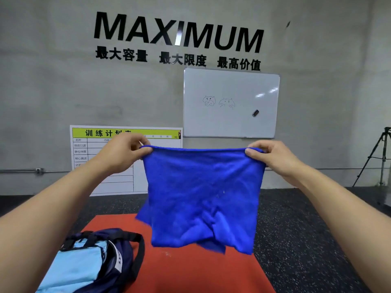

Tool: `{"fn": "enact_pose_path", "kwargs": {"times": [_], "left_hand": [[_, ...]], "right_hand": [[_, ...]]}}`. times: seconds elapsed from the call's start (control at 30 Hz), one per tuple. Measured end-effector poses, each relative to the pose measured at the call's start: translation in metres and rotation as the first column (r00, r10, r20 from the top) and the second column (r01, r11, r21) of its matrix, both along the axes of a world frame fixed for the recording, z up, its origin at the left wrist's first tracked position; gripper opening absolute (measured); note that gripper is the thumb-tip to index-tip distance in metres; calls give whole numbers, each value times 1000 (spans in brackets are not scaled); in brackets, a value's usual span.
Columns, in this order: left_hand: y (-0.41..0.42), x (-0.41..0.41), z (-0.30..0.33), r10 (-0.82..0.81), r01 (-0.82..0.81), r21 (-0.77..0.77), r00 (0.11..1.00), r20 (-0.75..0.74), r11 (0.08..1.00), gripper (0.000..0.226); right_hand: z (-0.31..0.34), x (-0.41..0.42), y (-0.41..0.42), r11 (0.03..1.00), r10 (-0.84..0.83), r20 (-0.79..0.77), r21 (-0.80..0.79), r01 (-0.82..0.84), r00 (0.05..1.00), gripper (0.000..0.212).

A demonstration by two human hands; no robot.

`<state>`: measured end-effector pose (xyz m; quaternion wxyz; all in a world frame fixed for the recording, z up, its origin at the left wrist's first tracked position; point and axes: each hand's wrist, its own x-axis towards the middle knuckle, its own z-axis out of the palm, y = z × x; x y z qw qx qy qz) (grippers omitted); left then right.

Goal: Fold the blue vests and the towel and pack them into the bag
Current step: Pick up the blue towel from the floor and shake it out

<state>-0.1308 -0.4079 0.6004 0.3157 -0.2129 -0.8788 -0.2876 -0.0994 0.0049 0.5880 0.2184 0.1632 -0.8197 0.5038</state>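
Both hands are up in front of me, left hand [124,154] and right hand [271,158] each pinching a top corner of the blue towel [201,195], which hangs stretched between them above the red mat [190,271]. I judge it light, soft and limp: its lower edge bunches, so the corners are where I should hold it while folding. Nearer, at lower left, the bag [88,263] lies on the mat. Farther off, a whiteboard [230,102] hangs on the wall.

blue towel [201,193] hanging, bag [91,263] lower left
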Motion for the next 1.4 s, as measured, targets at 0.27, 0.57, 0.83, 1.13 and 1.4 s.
{"fn": "enact_pose_path", "kwargs": {"times": [0.27, 0.57, 0.83, 1.13, 1.4], "left_hand": [[-3, -4, 6, 15, -13, 103, 1000, -18, 995, 17], [8, -73, -31, -181, 65, 460, 960, 213, 886, 8], [2, -169, -37, -117, -4, 438, 961, 249, 899, 27], [16, -179, -19, -149, 126, 502, 989, 5, 855, 34], [2, -93, -43, -157, 150, 451, 987, -21, 880, 27]], "right_hand": [[15, -9, 4, 996, -76, -27, -48, 74, 997, 15], [-12, -88, -12, 977, -41, 106, -206, 62, 993, 21], [-29, -192, -20, 963, -48, 197, -250, 98, 979, 35], [-19, -207, -24, 950, -103, -138, -306, 56, 985, 35], [-49, -113, -20, 974, -40, -93, -227, 18, 995, 30]]}}
